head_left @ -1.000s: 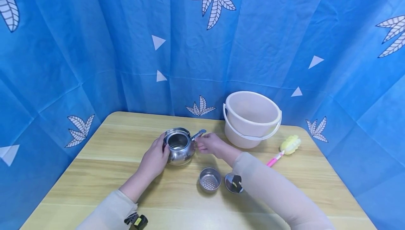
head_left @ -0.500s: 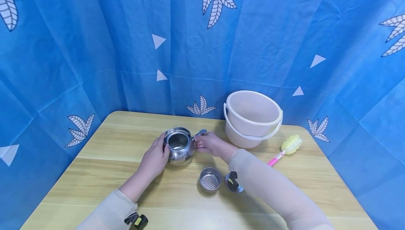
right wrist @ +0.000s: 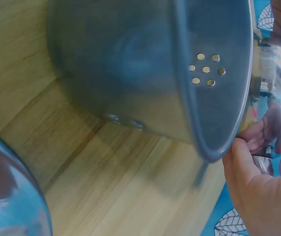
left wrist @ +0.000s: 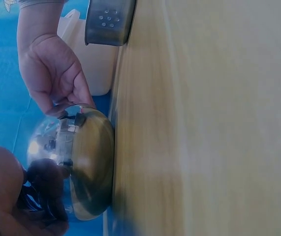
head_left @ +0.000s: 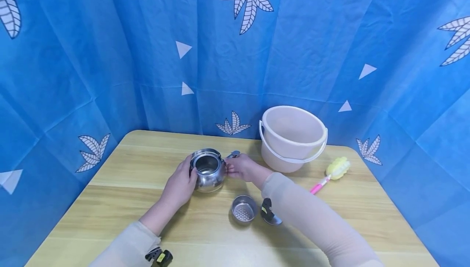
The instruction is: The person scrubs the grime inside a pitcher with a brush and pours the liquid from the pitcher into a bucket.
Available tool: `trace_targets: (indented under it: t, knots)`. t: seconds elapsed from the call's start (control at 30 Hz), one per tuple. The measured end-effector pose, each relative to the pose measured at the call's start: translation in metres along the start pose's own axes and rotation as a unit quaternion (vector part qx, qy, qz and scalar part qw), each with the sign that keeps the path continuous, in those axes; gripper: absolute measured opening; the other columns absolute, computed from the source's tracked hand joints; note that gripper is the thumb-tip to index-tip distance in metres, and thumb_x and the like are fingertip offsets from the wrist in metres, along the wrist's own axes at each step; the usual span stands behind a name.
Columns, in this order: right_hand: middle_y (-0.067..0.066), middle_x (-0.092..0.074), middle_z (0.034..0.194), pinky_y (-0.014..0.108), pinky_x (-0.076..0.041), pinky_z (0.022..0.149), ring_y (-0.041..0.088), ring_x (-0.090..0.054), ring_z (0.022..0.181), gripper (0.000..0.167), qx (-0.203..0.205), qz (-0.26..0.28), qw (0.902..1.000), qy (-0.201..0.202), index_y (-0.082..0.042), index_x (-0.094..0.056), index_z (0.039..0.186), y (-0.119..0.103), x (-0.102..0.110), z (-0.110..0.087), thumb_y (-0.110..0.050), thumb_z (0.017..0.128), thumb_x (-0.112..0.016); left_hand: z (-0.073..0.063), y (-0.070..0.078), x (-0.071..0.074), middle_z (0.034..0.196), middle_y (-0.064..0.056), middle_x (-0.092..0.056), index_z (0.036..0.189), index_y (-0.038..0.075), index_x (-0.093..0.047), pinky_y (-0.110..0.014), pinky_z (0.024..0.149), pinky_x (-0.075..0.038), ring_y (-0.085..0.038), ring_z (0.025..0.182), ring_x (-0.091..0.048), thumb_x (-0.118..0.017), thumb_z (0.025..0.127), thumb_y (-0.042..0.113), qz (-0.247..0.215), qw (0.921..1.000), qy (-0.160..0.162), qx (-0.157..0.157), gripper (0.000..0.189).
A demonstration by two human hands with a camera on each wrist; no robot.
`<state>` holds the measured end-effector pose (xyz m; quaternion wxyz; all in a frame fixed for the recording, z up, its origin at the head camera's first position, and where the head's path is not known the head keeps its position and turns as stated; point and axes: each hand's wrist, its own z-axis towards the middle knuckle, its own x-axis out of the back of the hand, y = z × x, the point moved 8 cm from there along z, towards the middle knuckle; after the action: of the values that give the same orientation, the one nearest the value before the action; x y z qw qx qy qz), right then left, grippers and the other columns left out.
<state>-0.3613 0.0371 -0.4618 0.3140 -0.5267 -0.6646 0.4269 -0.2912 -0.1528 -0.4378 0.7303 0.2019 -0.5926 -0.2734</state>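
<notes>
A polished steel teapot (head_left: 209, 179) without its lid stands on the table, its round mouth facing up. My left hand (head_left: 181, 183) holds its left side, with the thumb at the rim. On the other side my right hand (head_left: 244, 167) grips the spout (head_left: 234, 153), whose tip shows above the fingers. In the right wrist view the spout (right wrist: 263, 164) lies between the thumb and fingers of that hand (right wrist: 265, 194). A steel strainer cup (head_left: 244, 210) with a perforated bottom sits in front of the teapot. Beside it lies the shiny lid (head_left: 274, 220), partly hidden by the right wrist camera.
A white bucket (head_left: 290, 152) with its handle hanging down stands at the back right. To its right a yellow sponge brush (head_left: 338, 167) with a pink handle lies on the wooden table (head_left: 110, 214), part of it behind the right sleeve. Blue curtains surround the table.
My right hand has shifted slightly left and covers more of the spout; its wrist has turned a little. The left hand and the teapot stay in place.
</notes>
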Motion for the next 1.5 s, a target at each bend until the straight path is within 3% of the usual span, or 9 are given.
trace_targets:
  t: [0.37, 0.83, 1.23, 1.5]
  knots:
    - [0.010, -0.063, 0.086, 0.043, -0.055, 0.096, 0.019, -0.064, 0.082, 0.022, 0.005, -0.025, 0.9996, 0.015, 0.007, -0.060, 0.113, 0.001, -0.003, -0.001, -0.012, 0.102, -0.057, -0.001, 0.004, 0.003, 0.153, -0.029, -0.037, 0.154, -0.006, -0.026, -0.058, 0.111, -0.036, -0.046, 0.136, -0.041, -0.038, 0.107, 0.027, -0.001, 0.9999, 0.009, -0.010, 0.058]
    - [0.015, -0.065, 0.091, 0.042, -0.057, 0.092, 0.025, -0.068, 0.090, 0.023, -0.005, -0.031, 0.9994, 0.016, 0.008, -0.061, 0.113, 0.002, 0.000, -0.005, -0.013, 0.102, -0.057, 0.000, -0.001, 0.000, 0.156, -0.027, -0.033, 0.157, -0.002, -0.024, -0.058, 0.114, -0.032, -0.045, 0.140, -0.036, -0.040, 0.107, 0.025, -0.031, 0.9995, -0.007, 0.000, 0.059]
    - [0.025, -0.067, 0.107, 0.041, -0.057, 0.093, 0.035, -0.067, 0.106, 0.028, -0.007, -0.009, 0.9999, 0.013, 0.010, -0.059, 0.119, 0.010, 0.002, -0.003, -0.010, 0.100, -0.060, 0.001, -0.007, 0.000, 0.156, -0.027, -0.034, 0.157, 0.001, -0.026, -0.059, 0.114, -0.030, -0.045, 0.141, -0.035, -0.041, 0.107, 0.026, -0.049, 0.9987, -0.012, -0.010, 0.058]
    - [0.022, -0.068, 0.100, 0.040, -0.057, 0.093, 0.030, -0.070, 0.094, 0.025, -0.009, -0.005, 0.9999, -0.003, 0.010, -0.061, 0.116, 0.009, 0.005, -0.005, -0.010, 0.100, -0.061, 0.003, -0.008, 0.001, 0.154, -0.027, -0.036, 0.156, 0.000, -0.029, -0.058, 0.115, -0.031, -0.045, 0.141, -0.036, -0.043, 0.106, 0.024, -0.057, 0.9982, -0.007, -0.018, 0.057]
